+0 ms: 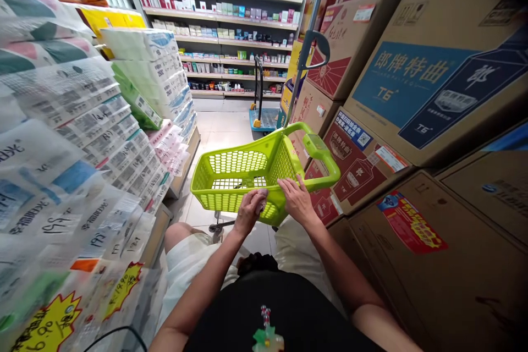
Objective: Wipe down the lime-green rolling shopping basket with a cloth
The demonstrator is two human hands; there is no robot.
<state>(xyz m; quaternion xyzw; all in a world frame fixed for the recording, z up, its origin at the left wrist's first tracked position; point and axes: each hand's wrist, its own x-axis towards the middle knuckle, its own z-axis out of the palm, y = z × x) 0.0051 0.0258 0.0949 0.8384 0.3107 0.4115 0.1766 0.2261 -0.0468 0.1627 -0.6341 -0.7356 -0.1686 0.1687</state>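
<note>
Lime-green perforated plastic shopping cart point(223, 192) stands before you. Your left hand point(247, 212) clamps its fingers on a small, crumpled, pale wad point(262, 198); your right hand point(296, 199) rests on the cart, fingers slightly apart.

The near rim point(220, 192) of a green shopping cart point(269, 147) is touched by the right hand point(295, 198). In the left hand point(246, 212), a small pale crumpled thing point(262, 199) is held. Wrapped paper packs point(111, 126) are piled on the left, and printed cardboard boxes point(396, 74) are stacked on the right. Farther away, a blue platform trolley point(266, 119) is seen before filled shelves point(256, 45).
</note>
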